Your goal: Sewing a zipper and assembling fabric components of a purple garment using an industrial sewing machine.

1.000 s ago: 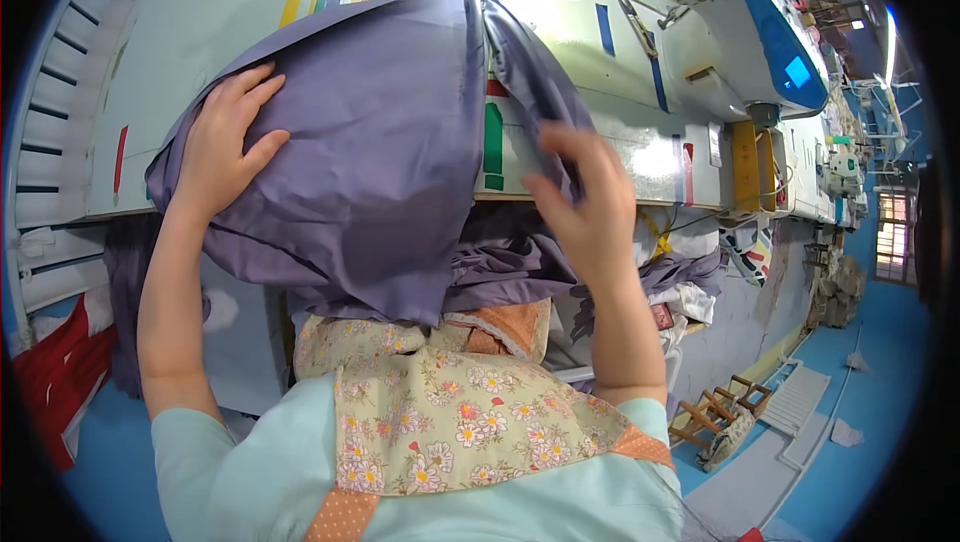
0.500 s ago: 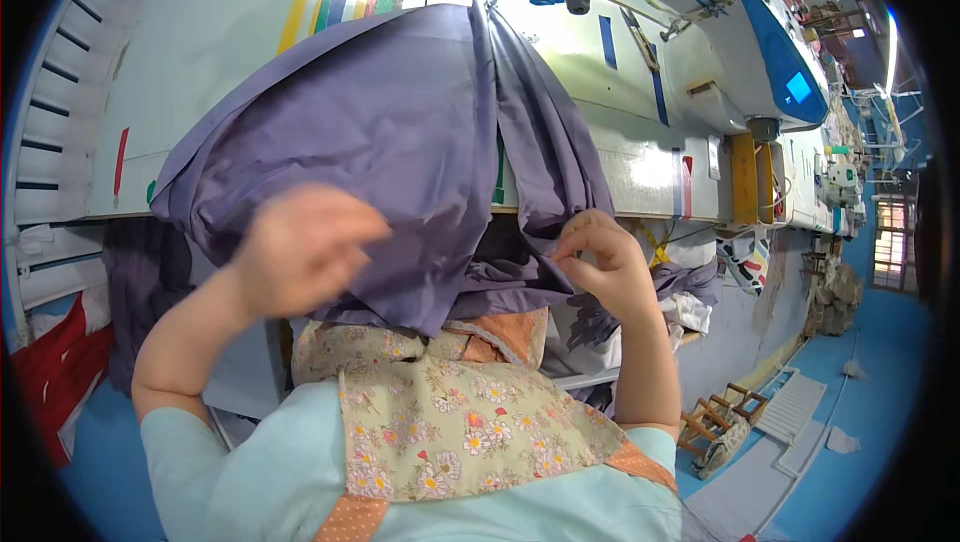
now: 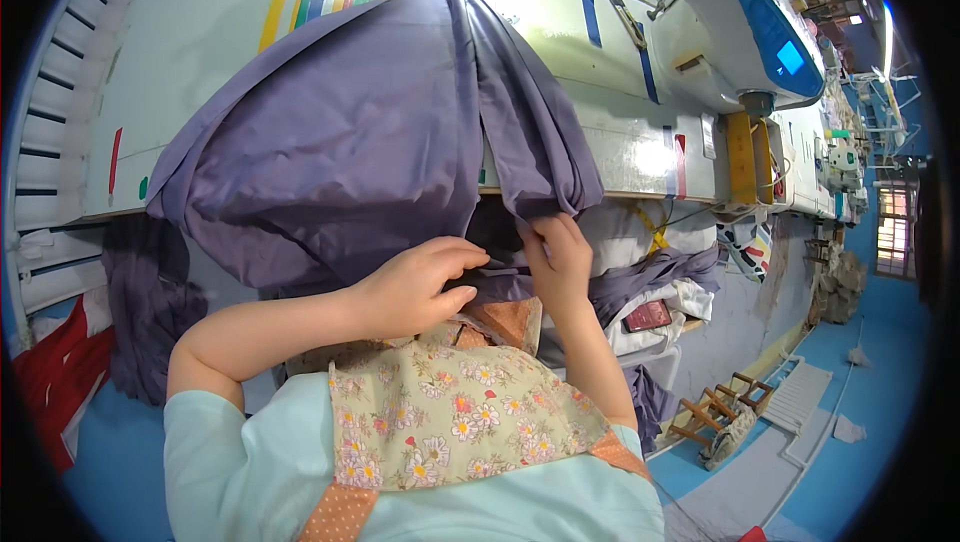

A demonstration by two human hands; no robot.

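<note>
A large piece of purple cloth [image 3: 340,132] spreads over the sewing table [image 3: 200,62] and hangs over its front edge. Its far tip lies under the presser foot of a white and blue sewing machine [image 3: 690,2]. My right hand [image 3: 560,257] pinches the edge of the cloth's right-hand strip, just below the table edge. My left hand [image 3: 425,287] is beside the lower middle of the cloth, its thumb and fingers apart with nothing seen between them. A dark gap in the cloth opens between the two hands.
Coloured tape strips [image 3: 320,4] mark the tabletop. Under the table to the right, a phone [image 3: 648,316] lies on white cloth near more purple fabric. Red cloth [image 3: 60,372] and dark cloth [image 3: 150,302] hang at left. A wooden stool [image 3: 725,407] stands on the blue floor.
My left hand has swung right and down from over the cloth to beside my right hand. My right hand has shifted left with the cloth's edge. The phone has come into sight.
</note>
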